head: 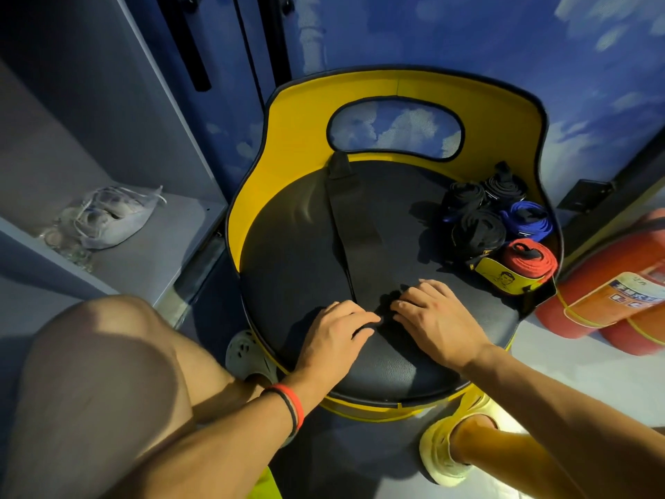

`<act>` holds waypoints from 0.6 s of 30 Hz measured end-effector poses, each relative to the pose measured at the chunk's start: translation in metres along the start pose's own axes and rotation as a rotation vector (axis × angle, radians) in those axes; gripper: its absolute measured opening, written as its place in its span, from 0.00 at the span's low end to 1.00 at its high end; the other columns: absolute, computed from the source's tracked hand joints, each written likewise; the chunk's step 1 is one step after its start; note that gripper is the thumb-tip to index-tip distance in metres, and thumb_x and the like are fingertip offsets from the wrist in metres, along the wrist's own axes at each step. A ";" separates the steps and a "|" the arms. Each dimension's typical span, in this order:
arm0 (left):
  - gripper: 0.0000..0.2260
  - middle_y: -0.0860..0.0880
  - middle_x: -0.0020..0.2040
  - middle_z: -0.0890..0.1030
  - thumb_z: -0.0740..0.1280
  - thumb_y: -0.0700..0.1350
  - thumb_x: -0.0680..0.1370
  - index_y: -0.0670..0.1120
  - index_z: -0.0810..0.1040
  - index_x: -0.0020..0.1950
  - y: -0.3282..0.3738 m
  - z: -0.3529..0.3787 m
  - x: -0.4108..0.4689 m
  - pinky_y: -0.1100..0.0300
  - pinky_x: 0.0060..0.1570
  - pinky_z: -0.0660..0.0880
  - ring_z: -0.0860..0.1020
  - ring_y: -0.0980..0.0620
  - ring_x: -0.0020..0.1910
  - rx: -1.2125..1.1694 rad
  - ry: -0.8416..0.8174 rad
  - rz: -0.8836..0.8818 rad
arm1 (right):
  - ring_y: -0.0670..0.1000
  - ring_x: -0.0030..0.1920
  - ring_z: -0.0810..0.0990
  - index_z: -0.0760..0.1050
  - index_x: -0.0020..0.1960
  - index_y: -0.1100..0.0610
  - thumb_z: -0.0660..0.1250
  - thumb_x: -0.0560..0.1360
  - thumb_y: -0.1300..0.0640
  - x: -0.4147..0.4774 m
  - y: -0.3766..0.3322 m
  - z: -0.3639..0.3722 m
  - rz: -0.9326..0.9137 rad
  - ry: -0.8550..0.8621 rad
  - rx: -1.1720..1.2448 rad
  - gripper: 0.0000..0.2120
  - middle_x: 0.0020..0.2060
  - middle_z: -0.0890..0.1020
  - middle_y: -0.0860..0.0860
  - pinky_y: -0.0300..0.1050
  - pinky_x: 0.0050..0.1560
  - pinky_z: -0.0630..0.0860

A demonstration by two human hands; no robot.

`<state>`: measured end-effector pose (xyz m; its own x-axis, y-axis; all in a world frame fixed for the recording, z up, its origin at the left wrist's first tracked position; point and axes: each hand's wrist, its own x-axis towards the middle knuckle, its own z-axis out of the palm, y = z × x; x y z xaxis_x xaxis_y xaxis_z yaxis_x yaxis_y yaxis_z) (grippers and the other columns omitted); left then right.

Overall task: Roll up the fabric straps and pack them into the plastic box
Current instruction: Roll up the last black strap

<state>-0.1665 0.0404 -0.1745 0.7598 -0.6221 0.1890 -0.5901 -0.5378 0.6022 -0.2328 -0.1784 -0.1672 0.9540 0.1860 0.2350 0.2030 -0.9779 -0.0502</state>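
Black chair seat (pixel 295 246): black strap (pixel 354 239) lies flat lengthwise, near end gripped by curled left hand (pixel 334 329) and right hand (pixel 435 318); rolled straps (pixel 478 232) sit far right.

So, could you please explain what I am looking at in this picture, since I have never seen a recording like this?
There is no machine here: a person works with bare hands. The single picture comes from a camera worn on their head, looking forward and down.

The left hand and the right hand both grip the near end of a long black strap. It lies flat across the black seat of a yellow chair, and the hands appear to be rolling it up.

At the seat's back right sit finished rolls: black rolls, a blue roll and a red roll. Red fire extinguishers lie on the floor to the right. No plastic box is in view.
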 end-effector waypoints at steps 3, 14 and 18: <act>0.09 0.57 0.49 0.81 0.74 0.44 0.77 0.53 0.87 0.56 0.007 -0.002 0.002 0.63 0.51 0.77 0.80 0.57 0.48 -0.159 -0.011 -0.175 | 0.52 0.49 0.79 0.83 0.57 0.49 0.53 0.82 0.46 0.001 -0.006 -0.006 0.058 -0.048 0.034 0.20 0.47 0.81 0.47 0.49 0.67 0.63; 0.05 0.58 0.48 0.82 0.79 0.46 0.73 0.52 0.89 0.48 0.015 -0.006 -0.010 0.67 0.49 0.79 0.82 0.60 0.46 -0.340 0.002 -0.470 | 0.52 0.42 0.71 0.80 0.53 0.49 0.61 0.83 0.50 -0.012 -0.017 -0.012 0.014 -0.082 0.125 0.09 0.45 0.76 0.48 0.50 0.39 0.73; 0.02 0.57 0.45 0.78 0.77 0.47 0.74 0.52 0.88 0.46 0.013 -0.006 -0.002 0.67 0.44 0.74 0.80 0.58 0.44 -0.283 -0.022 -0.489 | 0.52 0.44 0.72 0.82 0.54 0.52 0.60 0.81 0.47 -0.013 -0.017 -0.011 -0.065 -0.062 0.022 0.14 0.49 0.76 0.48 0.49 0.41 0.73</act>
<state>-0.1741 0.0379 -0.1621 0.9189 -0.3519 -0.1784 -0.0724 -0.5949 0.8005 -0.2511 -0.1648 -0.1584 0.9504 0.2553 0.1775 0.2691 -0.9614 -0.0581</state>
